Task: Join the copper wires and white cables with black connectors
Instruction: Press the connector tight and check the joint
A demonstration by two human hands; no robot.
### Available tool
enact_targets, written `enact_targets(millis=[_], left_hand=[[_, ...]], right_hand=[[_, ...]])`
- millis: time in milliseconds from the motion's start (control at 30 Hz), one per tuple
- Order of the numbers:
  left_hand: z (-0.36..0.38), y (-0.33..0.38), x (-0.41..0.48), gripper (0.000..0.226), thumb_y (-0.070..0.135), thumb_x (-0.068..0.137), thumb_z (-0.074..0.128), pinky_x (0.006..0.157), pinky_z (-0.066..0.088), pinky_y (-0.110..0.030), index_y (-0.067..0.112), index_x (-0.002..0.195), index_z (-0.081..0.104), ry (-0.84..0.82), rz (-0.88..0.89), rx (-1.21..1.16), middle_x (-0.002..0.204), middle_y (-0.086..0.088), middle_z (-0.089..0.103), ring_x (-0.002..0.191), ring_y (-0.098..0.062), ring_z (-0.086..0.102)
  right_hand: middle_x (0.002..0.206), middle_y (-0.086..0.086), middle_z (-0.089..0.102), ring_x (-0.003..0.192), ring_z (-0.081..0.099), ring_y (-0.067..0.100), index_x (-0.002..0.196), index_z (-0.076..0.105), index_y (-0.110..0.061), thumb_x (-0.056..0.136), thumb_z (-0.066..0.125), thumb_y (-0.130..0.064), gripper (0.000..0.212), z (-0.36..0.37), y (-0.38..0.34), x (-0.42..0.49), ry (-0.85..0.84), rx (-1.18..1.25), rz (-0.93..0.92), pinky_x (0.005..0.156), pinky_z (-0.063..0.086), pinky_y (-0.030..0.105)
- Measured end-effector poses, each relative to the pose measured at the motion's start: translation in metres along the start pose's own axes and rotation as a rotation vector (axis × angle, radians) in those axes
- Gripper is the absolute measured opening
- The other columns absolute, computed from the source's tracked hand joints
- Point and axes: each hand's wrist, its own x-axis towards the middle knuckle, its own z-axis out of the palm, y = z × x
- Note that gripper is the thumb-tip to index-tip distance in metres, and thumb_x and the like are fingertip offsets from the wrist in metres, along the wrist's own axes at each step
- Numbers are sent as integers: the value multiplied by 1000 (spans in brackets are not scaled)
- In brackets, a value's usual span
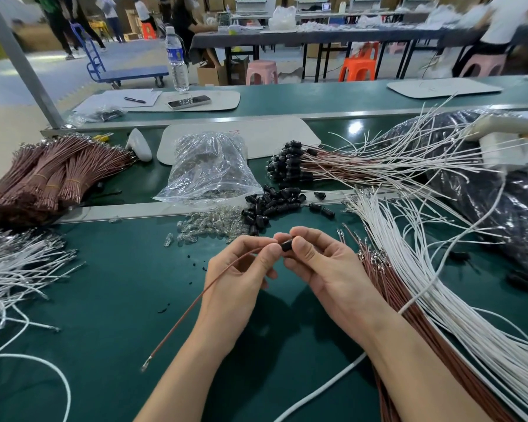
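Over the dark green matte worktop (pixel 119 300) both hands meet at the middle. The left hand (pixel 238 284) pinches a thin copper-brown wire (pixel 195 303) between thumb and fingertips; the wire curves down and left, ending in a small bare metal tip just above the worktop. The right hand (pixel 326 266) closes thumb and forefinger on a small black connector (pixel 287 245), a short glossy cylinder, held right against the wire's upper end.

Just beyond the hands lies a loose heap of more black connectors (pixel 272 205), and beside it a scatter of small clear glass bulbs (pixel 208 228). Behind those sits a crinkled transparent plastic bag (pixel 209 169). To the right, long white cables (pixel 439 287) fan out in smooth strands over a bundle of copper-brown wires (pixel 387 278) with metal terminals. Farther back, finished wires with black ends (pixel 290 162) lie in a cluster. At far left are banded copper wire bundles (pixel 49 175) and, nearer, tangled white cable ends (pixel 16 269).
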Motion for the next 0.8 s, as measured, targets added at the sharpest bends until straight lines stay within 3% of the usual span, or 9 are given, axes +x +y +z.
enact_targets(millis=[300,633,800], left_hand=[[-1,-2,0,12,30,87,72,60,52,-25,18,85,74,53,-17,-32,78,-7,73,65,-14,64],[-2,-1,-1,13,33,83,73,60,52,-23,20,86,76,20,-55,-40,73,-5,72,66,-13,65],[-3,2,-1,27,28,83,73,67,58,-25,9,103,71,6,-96,-142,87,-11,78,84,-21,75]], right_hand=[[88,5,76,84,74,14,84,81,-21,60,83,-23,24,6,4,-2,41,-23,-33,76,56,18],[94,4,78,91,72,14,93,80,-26,58,94,-41,41,3,5,-4,44,-212,-89,83,54,20],[98,2,77,96,72,14,99,78,-29,52,93,-57,56,2,4,-2,62,-253,-150,86,53,19]])
